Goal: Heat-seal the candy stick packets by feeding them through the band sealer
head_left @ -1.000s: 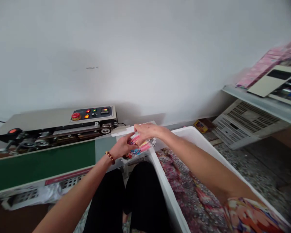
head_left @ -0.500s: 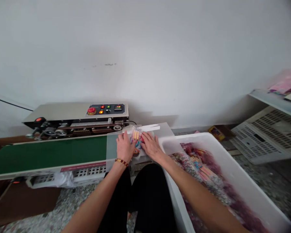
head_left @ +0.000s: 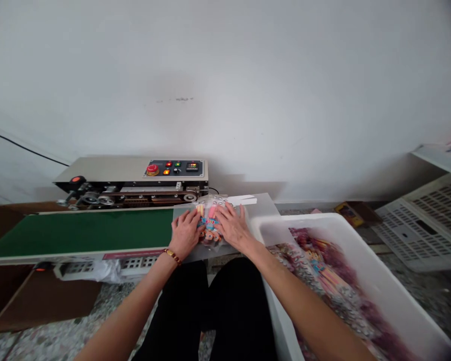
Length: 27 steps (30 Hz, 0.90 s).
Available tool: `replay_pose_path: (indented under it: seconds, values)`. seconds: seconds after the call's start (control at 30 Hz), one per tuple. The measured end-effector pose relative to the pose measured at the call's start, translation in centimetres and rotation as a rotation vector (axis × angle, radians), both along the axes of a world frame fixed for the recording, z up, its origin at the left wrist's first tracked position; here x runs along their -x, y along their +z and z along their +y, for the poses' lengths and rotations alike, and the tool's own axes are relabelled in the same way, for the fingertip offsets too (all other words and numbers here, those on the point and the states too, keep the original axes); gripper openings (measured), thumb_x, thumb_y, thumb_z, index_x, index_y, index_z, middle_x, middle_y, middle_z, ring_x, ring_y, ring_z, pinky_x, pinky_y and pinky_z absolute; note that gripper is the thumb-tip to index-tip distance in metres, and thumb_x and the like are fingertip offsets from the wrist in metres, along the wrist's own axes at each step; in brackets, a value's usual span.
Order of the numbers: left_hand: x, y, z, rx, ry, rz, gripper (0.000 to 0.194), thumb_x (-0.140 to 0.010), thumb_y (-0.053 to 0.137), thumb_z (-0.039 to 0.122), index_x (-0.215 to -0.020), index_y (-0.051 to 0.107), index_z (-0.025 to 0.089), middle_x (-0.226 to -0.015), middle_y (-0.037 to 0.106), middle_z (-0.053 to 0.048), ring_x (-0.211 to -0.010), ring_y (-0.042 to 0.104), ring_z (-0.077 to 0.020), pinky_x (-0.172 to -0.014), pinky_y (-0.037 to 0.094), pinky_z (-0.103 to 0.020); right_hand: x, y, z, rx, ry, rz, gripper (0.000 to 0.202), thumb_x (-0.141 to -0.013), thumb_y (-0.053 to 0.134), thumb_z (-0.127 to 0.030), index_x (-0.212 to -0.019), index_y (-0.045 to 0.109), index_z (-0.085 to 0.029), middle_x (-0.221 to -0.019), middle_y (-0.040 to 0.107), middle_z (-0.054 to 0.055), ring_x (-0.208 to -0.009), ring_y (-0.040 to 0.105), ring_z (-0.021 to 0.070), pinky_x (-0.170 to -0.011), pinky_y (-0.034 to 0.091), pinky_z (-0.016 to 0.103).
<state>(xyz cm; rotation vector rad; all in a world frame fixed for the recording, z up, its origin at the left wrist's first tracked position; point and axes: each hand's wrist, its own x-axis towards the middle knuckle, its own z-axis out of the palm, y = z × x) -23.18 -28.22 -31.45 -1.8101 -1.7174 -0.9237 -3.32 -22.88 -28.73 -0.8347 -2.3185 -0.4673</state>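
Note:
A clear plastic bag point(head_left: 211, 220) of colourful printed packets lies on a translucent sheet point(head_left: 265, 205) at the right end of a green conveyor belt point(head_left: 97, 231). My left hand point(head_left: 186, 231) rests on the bag's left side, its fingers stretched over the plastic. On the other side, my right hand point(head_left: 233, 226) lies on the bag with fingers spread. Pink, yellow and blue print shows between the hands, and the bag's side edges are partly hidden beneath them.
A band sealing machine point(head_left: 108, 170) with lit buttons and a red stop knob stands behind the belt. To my right, a white tub point(head_left: 364, 260) holds several similar packets. A grey slatted crate point(head_left: 421, 225) and a cardboard box point(head_left: 48, 303) stand on the floor.
My hands have moved apart, the left one leftward, so more of the bag's print shows between them. The view has shifted slightly left.

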Motion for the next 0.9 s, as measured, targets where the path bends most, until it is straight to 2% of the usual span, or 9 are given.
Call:
replay_pose_path:
  seconds: [0.1,0.23,0.3,0.4,0.5,0.6,0.7,0.9]
  values:
    - [1.5,0.3,0.9,-0.019,-0.132,0.076,0.039,-0.097,0.056,0.031,-0.134,0.060,0.019,-0.148,0.057,-0.014,-0.143,0.045,-0.0337,-0.116,0.041,-0.055,-0.5,0.1,-0.2,0.009,-0.038,-0.024,0.034,-0.103,0.050,-0.031,-0.135,0.062,-0.026,-0.154,0.053,0.009,-0.146,0.039,0.0328,-0.120,0.014,0.073]
    - [2.9,0.6,2.1,-0.011,-0.356,0.170,0.047,-0.098,0.053,0.027,-0.142,0.050,0.012,-0.150,0.054,-0.019,-0.141,0.050,-0.0303,-0.121,0.041,-0.052,-1.5,1.3,-1.4,0.023,-0.094,-0.070,0.027,-0.102,0.053,-0.030,-0.124,0.068,-0.023,-0.144,0.062,0.011,-0.139,0.047,0.0336,-0.119,0.014,0.073]
    - [3.2,0.6,2.4,-0.033,-0.412,0.196,0.050,-0.100,0.049,0.028,-0.146,0.045,0.012,-0.152,0.050,-0.020,-0.144,0.048,-0.0296,-0.121,0.043,-0.050,-1.4,2.0,-1.8,0.007,-0.100,-0.082,0.026,-0.103,0.052,-0.032,-0.121,0.068,-0.022,-0.143,0.062,0.011,-0.138,0.048,0.0332,-0.118,0.014,0.074]
    - [3.5,0.5,2.7,-0.056,-0.470,0.235,0.053,-0.101,0.048,0.031,-0.150,0.040,0.014,-0.155,0.047,-0.021,-0.147,0.043,-0.0296,-0.122,0.042,-0.052,-0.4,2.6,-1.8,-0.048,-0.076,-0.082,0.031,-0.105,0.047,-0.032,-0.129,0.063,-0.023,-0.150,0.057,0.011,-0.141,0.044,0.0316,-0.119,0.013,0.074]
    - [3.9,0.5,3.0,-0.052,-0.497,0.253,0.055,-0.102,0.049,0.033,-0.152,0.039,0.014,-0.156,0.046,-0.021,-0.148,0.043,-0.0297,-0.123,0.041,-0.052,0.9,2.5,-1.0,-0.104,-0.020,-0.156,0.036,-0.106,0.044,-0.029,-0.139,0.057,-0.024,-0.153,0.053,0.010,-0.146,0.038,0.0308,-0.121,0.015,0.071]
    - [4.2,0.5,3.3,-0.064,-0.472,0.236,0.054,-0.102,0.049,0.033,-0.151,0.040,0.014,-0.156,0.046,-0.022,-0.148,0.043,-0.0307,-0.122,0.041,-0.054,1.6,2.0,0.1,-0.104,-0.003,-0.219,0.034,-0.106,0.043,-0.031,-0.134,0.061,-0.025,-0.148,0.059,0.009,-0.144,0.041,0.0303,-0.122,0.018,0.068]
    - [4.2,0.5,3.4,-0.070,-0.452,0.240,0.053,-0.101,0.050,0.030,-0.151,0.041,0.014,-0.155,0.047,-0.021,-0.148,0.043,-0.0318,-0.122,0.040,-0.055,1.3,1.5,0.7,-0.084,-0.036,-0.208,0.031,-0.106,0.044,-0.034,-0.127,0.066,-0.025,-0.141,0.064,0.009,-0.139,0.046,0.0301,-0.120,0.022,0.070]
    - [3.3,0.6,3.3,-0.069,-0.427,0.222,0.059,-0.096,0.055,0.025,-0.152,0.039,0.014,-0.152,0.049,-0.021,-0.145,0.045,-0.0332,-0.121,0.041,-0.056,0.1,1.1,0.1,-0.083,-0.076,-0.178,0.032,-0.107,0.044,-0.037,-0.127,0.065,-0.024,-0.145,0.061,0.010,-0.141,0.043,0.0315,-0.116,0.022,0.075]
